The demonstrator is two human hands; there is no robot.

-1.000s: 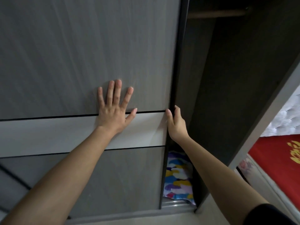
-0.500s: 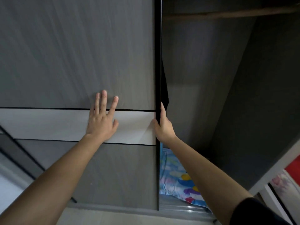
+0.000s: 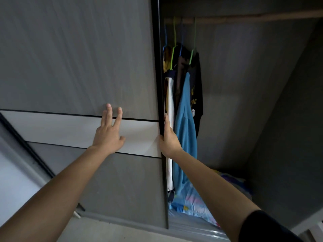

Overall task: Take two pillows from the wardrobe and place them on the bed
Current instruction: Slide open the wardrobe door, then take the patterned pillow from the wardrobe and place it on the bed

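A grey sliding wardrobe door [image 3: 78, 67] with a pale band fills the left. My left hand [image 3: 109, 135] lies flat against the pale band, fingers spread. My right hand [image 3: 168, 138] is hooked around the door's black right edge [image 3: 160, 84], fingers behind it. The wardrobe is open on the right. At its bottom lies a pillow [image 3: 192, 203] in a light blue cover with coloured patches, partly hidden by my right forearm and by hanging clothes. A second patterned bit [image 3: 234, 180] shows further back; I cannot tell whether it is another pillow.
Clothes hang from a wooden rail [image 3: 244, 19] just inside the opening: a blue garment [image 3: 186, 119], a black shirt [image 3: 196, 88] and a white one [image 3: 169, 105]. The wardrobe's dark right wall [image 3: 288, 119] bounds the opening. The door's floor track [image 3: 192, 229] runs below.
The door has slid left, widening the opening and uncovering the hanging clothes. Both hands moved left with it. The bed at the right is out of view now.
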